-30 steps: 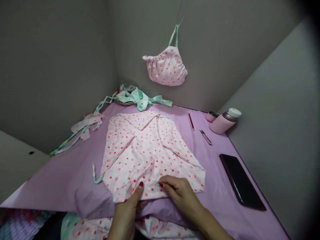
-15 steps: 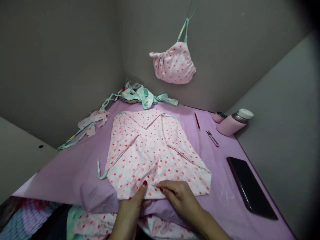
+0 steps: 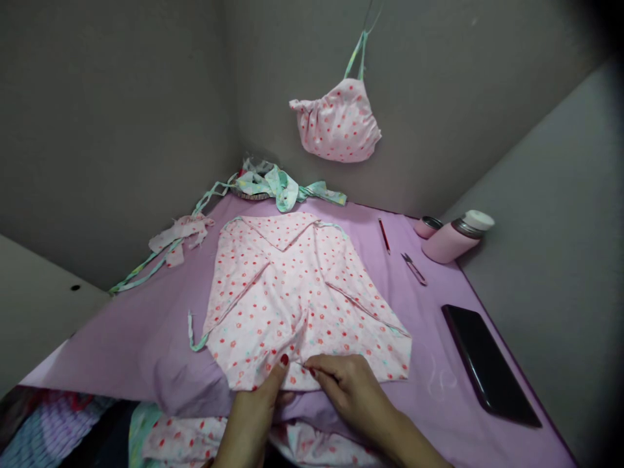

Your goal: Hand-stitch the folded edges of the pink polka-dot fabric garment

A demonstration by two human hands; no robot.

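A pink garment with red dots [image 3: 287,299] lies spread on the purple cloth. My left hand [image 3: 266,383] is closed on its near edge, thumb on top and fingers underneath. Just to the right, my right hand [image 3: 348,377] pinches a thin needle [image 3: 299,363] between thumb and forefinger. The needle's tip points left, at the fabric beside my left thumb; whether it has gone through the cloth is too small to tell. A pale thread [image 3: 441,377] lies loosely curled to the right of my right hand.
On the right are a dark phone [image 3: 490,364], thread snips [image 3: 414,269], a red pencil [image 3: 384,235], a pink bottle [image 3: 455,239] and its cup [image 3: 428,227]. Green fabric strips [image 3: 285,188] lie at the back, pink scraps [image 3: 180,234] at left. A dotted pouch [image 3: 338,123] hangs on the wall.
My right hand has shifted very slightly left, bringing the needle closer to my left thumb. The left hand keeps its hold on the garment's edge.
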